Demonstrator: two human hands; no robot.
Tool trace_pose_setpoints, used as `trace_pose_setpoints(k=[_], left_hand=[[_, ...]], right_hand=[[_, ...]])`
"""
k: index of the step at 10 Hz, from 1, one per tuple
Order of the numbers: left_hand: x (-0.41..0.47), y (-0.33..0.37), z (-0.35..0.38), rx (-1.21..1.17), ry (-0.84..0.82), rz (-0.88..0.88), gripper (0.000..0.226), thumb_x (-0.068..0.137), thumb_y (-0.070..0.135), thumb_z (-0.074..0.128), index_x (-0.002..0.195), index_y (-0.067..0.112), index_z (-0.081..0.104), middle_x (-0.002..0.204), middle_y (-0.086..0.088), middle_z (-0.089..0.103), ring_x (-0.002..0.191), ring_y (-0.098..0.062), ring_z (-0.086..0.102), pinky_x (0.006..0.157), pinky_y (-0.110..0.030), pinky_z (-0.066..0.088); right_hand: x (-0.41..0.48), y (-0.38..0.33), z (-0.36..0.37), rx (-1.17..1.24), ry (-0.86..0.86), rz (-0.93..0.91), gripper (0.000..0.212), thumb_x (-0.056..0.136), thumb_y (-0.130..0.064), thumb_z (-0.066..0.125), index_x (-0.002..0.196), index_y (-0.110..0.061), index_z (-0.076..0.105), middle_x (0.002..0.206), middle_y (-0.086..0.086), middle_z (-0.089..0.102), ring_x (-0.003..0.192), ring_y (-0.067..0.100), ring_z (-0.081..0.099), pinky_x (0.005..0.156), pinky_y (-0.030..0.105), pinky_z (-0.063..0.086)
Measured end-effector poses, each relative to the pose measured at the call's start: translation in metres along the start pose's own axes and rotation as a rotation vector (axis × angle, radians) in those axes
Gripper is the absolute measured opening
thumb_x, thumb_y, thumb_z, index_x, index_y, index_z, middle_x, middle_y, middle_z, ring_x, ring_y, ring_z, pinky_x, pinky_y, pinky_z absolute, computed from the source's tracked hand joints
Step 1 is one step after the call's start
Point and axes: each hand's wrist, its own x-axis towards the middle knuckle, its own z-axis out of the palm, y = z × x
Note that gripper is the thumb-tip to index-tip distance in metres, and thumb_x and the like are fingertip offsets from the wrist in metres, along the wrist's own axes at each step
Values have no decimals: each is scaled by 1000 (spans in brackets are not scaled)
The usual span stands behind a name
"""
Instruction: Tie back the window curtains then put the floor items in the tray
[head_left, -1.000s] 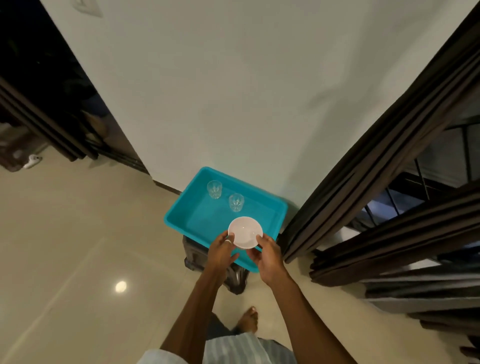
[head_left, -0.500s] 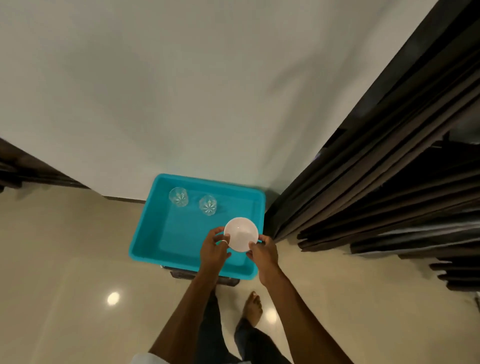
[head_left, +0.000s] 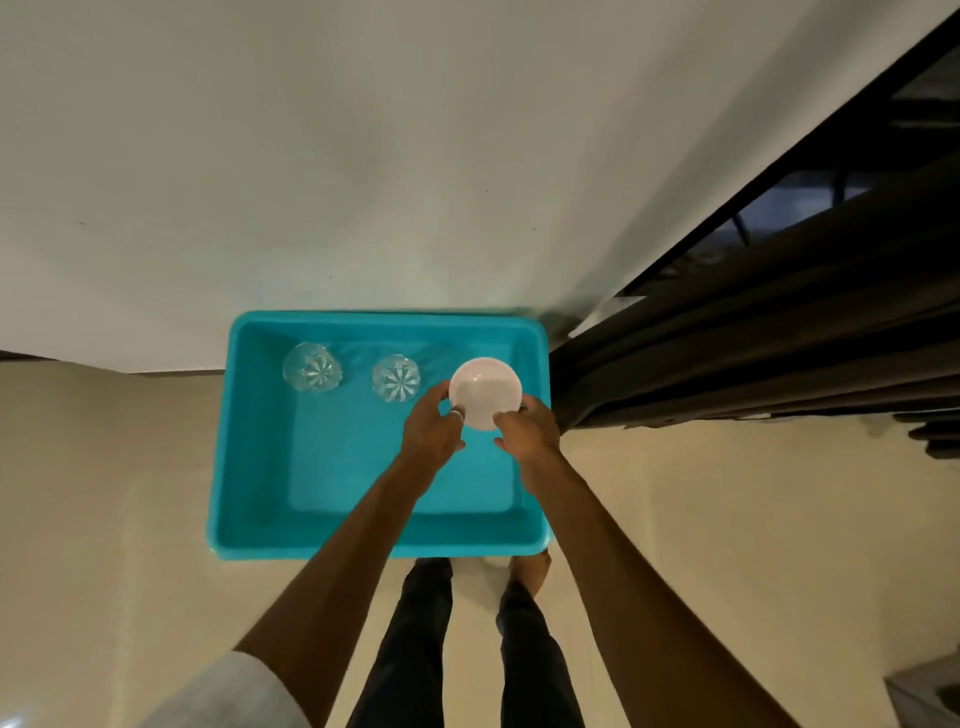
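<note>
The bowl (head_left: 484, 388) is partly covered at 6 o'clock by the left hand (head_left: 430, 435) and the right hand (head_left: 531, 435); whether it is set down on the tray (head_left: 249, 467) cannot be told. The curtain (head_left: 779, 358) is cut off at 3 o'clock.

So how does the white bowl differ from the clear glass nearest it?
The white bowl is opaque and plain; the nearest glass is clear with a cut star pattern. The bowl looks wider than the glass. The left hand and right hand hold the bowl; the glass stands free. Both are round, within the blue tray.
</note>
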Motion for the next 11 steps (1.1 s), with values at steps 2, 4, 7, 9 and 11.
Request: trace_pose_setpoints(k=[2, 4, 7, 9, 11], left_hand=[[39, -16, 6, -77, -111, -101, 50, 93, 2, 50, 137, 27, 55, 129, -12, 60, 98, -19, 65, 74, -34, 59], [49, -25, 10, -119, -146, -123, 60, 92, -3, 46, 143, 27, 48, 135, -14, 55, 111, -22, 64, 74, -31, 59], [58, -29, 12, -141, -167, -112, 65, 93, -3, 50, 147, 32, 41, 137, -7, 49, 116, -22, 61, 83, -36, 60], [56, -37, 13, -117, -157, -103, 64, 92, -4, 49, 147, 29, 42, 139, -10, 50, 115, -21, 62, 85, -36, 61], [31, -43, 15, -132, -126, -182, 62, 95, -4, 51, 151, 13, 31, 151, -7, 35, 112, -26, 63, 91, -41, 57]], right_hand=[[42, 4, 15, -42, -5, -2, 40, 89, -9, 62, 128, -15, 59, 104, 6, 62, 79, 14, 59, 86, 44, 61], [54, 7, 26, -35, -59, -20, 45, 88, -8, 64, 132, -18, 54, 113, 5, 60, 92, 19, 60, 90, 45, 60], [64, 10, 32, -23, -133, -51, 48, 93, -14, 69, 136, -20, 48, 122, 0, 53, 113, 22, 57, 99, 43, 56], [61, 18, 31, 6, -161, -50, 62, 90, -10, 71, 144, -20, 42, 132, -1, 50, 114, 22, 57, 99, 43, 56], [42, 26, 30, 30, -118, 19, 77, 88, -12, 71, 153, -15, 30, 150, 6, 45, 101, 19, 58, 98, 44, 56]])
